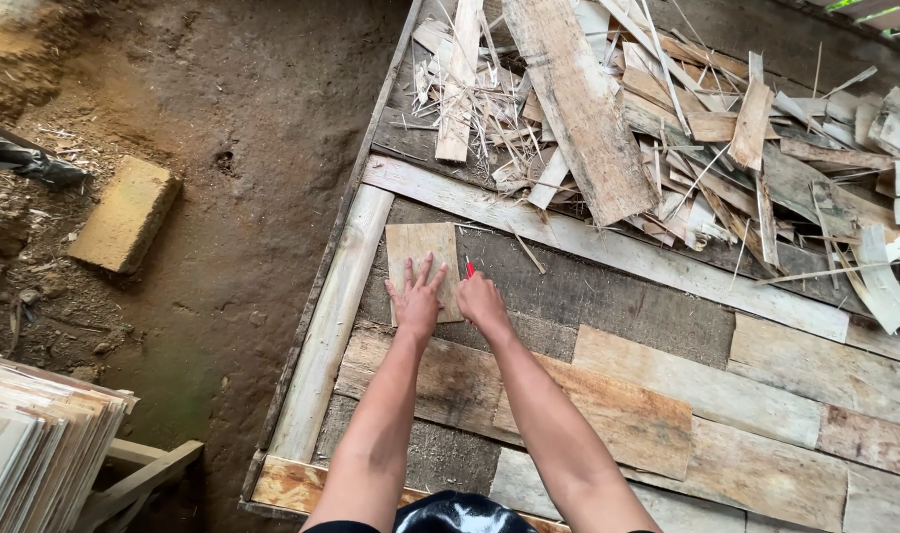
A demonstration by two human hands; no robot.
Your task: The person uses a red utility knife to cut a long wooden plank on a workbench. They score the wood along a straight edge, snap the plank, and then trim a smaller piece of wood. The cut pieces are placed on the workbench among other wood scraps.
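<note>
Two bare forearms reach out from the bottom of the view, one person only. Left hand (416, 298) lies flat, fingers spread and released, pressing down on a small wood panel (422, 257). Right hand (483, 301) is curled around a red pencil (470, 266), tip showing just at the panel's right edge.

One panel under the hands: thin, pale tan, roughly rectangular, plain face, upper half uncovered, lower part hidden by the left palm. It sits flat on the plank platform (667, 395), near the platform's left side, touching a dark grey board beneath.

Platform is patched from mixed boards, pale, orange-brown and grey. One long pale rail (332, 326) runs along its left edge; one long diagonal pale board (608, 247) crosses just beyond the panel. Past that, one big scrap pile (726, 148) of offcuts and splinters, too many to count, with one wide weathered plank (583, 104) on top.

Open room: bare boards right of the hands and toward the camera. Left of the rail is dirt floor (243, 148), with one yellowish block (124, 212) lying well apart. One stack of thin sheets (31, 444) sits at lower left on a wooden frame, near the platform corner.
</note>
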